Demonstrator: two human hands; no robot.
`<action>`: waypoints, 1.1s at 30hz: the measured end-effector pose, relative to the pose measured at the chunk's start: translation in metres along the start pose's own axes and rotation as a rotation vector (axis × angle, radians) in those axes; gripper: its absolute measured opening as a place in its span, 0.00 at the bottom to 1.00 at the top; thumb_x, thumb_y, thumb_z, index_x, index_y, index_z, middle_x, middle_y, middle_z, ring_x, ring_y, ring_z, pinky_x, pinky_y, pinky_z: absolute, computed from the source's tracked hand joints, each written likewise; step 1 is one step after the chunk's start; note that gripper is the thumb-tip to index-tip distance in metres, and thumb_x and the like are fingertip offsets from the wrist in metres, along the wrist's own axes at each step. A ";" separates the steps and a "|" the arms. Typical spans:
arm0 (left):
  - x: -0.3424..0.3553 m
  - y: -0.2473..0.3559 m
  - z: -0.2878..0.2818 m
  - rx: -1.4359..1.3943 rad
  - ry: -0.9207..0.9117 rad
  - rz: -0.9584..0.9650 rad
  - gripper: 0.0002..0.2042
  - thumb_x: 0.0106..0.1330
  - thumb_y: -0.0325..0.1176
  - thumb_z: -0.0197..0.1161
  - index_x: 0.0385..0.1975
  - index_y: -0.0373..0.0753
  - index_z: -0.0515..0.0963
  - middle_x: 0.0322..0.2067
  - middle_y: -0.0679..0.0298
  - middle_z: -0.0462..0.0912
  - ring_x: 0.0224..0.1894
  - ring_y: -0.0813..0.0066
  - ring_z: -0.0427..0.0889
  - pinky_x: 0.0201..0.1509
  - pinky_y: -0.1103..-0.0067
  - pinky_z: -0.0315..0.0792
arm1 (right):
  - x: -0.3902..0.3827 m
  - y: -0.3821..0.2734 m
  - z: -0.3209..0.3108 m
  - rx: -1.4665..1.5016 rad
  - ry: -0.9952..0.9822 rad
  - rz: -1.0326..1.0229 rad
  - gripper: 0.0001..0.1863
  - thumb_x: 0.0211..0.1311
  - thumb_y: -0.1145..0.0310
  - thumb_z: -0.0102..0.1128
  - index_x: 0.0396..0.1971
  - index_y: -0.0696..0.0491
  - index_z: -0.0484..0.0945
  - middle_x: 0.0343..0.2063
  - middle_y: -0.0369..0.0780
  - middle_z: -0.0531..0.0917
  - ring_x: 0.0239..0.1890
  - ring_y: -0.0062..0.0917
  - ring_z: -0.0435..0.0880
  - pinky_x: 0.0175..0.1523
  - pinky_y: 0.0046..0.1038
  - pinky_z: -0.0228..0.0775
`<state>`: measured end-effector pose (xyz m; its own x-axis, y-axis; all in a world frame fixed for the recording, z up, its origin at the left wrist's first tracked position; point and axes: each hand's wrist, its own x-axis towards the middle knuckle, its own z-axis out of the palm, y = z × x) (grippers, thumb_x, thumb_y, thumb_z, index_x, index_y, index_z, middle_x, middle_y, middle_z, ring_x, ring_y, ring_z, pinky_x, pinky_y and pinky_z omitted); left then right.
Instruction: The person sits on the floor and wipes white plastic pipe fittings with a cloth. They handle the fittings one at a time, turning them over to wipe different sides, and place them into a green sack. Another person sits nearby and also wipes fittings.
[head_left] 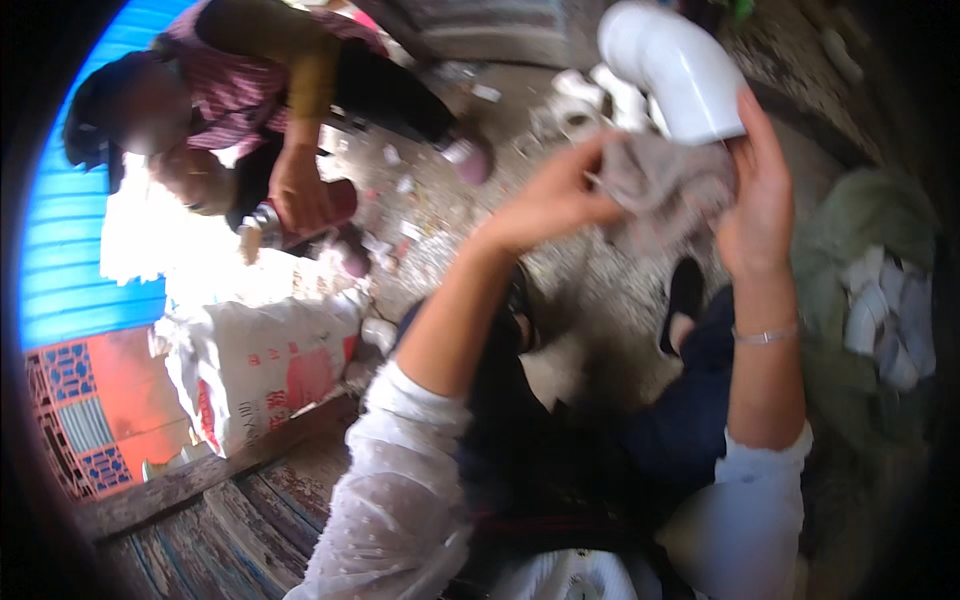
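Observation:
A white elbow pipe fitting (680,75) is raised at the upper right, its lower end angled toward me. My right hand (758,215) grips this end from the right, with the fingers along its side. A crumpled grey-brown rag (665,185) is bunched just under the fitting's lower rim. My left hand (550,195) is closed on the rag's left side, thumb and fingers pinching the cloth. The rag's right edge reaches the palm of my right hand. Whether the cloth goes inside the fitting cannot be made out.
Several white pipe fittings (580,100) lie on the littered ground ahead. To the right, a green sack (850,240) holds pale fittings (890,315). A white woven sack (270,375) stands left, beside weathered boards (230,530). Another person (235,130) sits at upper left, holding a dark red cylindrical object (330,207).

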<state>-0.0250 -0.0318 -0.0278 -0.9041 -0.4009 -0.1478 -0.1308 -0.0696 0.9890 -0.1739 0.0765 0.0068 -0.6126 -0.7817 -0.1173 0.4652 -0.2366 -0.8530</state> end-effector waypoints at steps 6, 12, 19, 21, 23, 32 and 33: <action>0.004 0.010 0.001 -0.041 -0.109 0.222 0.28 0.51 0.21 0.61 0.55 0.42 0.64 0.48 0.65 0.69 0.54 0.75 0.68 0.59 0.80 0.62 | 0.010 0.006 -0.010 0.194 0.102 -0.054 0.23 0.67 0.58 0.49 0.56 0.58 0.67 0.51 0.42 0.73 0.52 0.25 0.72 0.58 0.27 0.62; 0.002 -0.003 0.002 -0.511 0.126 0.233 0.16 0.60 0.24 0.53 0.49 0.35 0.68 0.45 0.65 0.77 0.50 0.78 0.73 0.57 0.80 0.64 | 0.006 0.011 0.001 0.169 0.088 0.040 0.28 0.66 0.55 0.49 0.57 0.61 0.64 0.53 0.43 0.72 0.53 0.27 0.72 0.58 0.29 0.63; -0.003 0.009 0.011 -0.063 0.042 0.221 0.27 0.56 0.29 0.64 0.56 0.34 0.63 0.49 0.60 0.74 0.52 0.76 0.70 0.58 0.79 0.63 | 0.009 0.007 -0.005 0.186 0.124 0.032 0.30 0.66 0.54 0.48 0.58 0.61 0.62 0.54 0.43 0.71 0.55 0.28 0.70 0.59 0.29 0.61; 0.001 -0.006 0.007 0.047 0.030 0.203 0.28 0.56 0.36 0.67 0.54 0.32 0.65 0.46 0.56 0.76 0.50 0.72 0.73 0.56 0.77 0.66 | 0.006 0.007 0.001 0.155 0.186 -0.023 0.30 0.66 0.54 0.48 0.59 0.60 0.62 0.55 0.43 0.70 0.57 0.28 0.69 0.60 0.29 0.60; 0.002 -0.007 0.006 0.234 0.037 0.154 0.28 0.57 0.40 0.66 0.53 0.31 0.66 0.44 0.54 0.77 0.48 0.69 0.75 0.54 0.75 0.68 | 0.006 0.005 -0.001 0.153 0.206 -0.034 0.30 0.66 0.54 0.49 0.60 0.60 0.62 0.55 0.43 0.70 0.58 0.28 0.68 0.61 0.29 0.58; -0.007 -0.005 0.022 -0.259 -0.090 -0.137 0.29 0.67 0.56 0.48 0.52 0.33 0.70 0.45 0.58 0.78 0.49 0.72 0.75 0.53 0.77 0.68 | 0.012 0.007 -0.005 0.105 0.191 -0.210 0.17 0.64 0.62 0.54 0.45 0.61 0.74 0.43 0.40 0.77 0.46 0.23 0.76 0.51 0.26 0.67; -0.007 -0.007 0.030 -0.337 -0.004 -0.104 0.29 0.68 0.56 0.46 0.52 0.33 0.71 0.46 0.59 0.78 0.49 0.73 0.75 0.54 0.77 0.68 | 0.011 0.003 -0.005 0.102 0.162 -0.213 0.17 0.64 0.61 0.54 0.43 0.61 0.75 0.41 0.40 0.78 0.44 0.22 0.77 0.49 0.25 0.68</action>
<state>-0.0297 -0.0015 -0.0333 -0.8946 -0.3722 -0.2473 -0.0816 -0.4080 0.9093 -0.1819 0.0701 0.0002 -0.7937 -0.6076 -0.0281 0.3724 -0.4489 -0.8123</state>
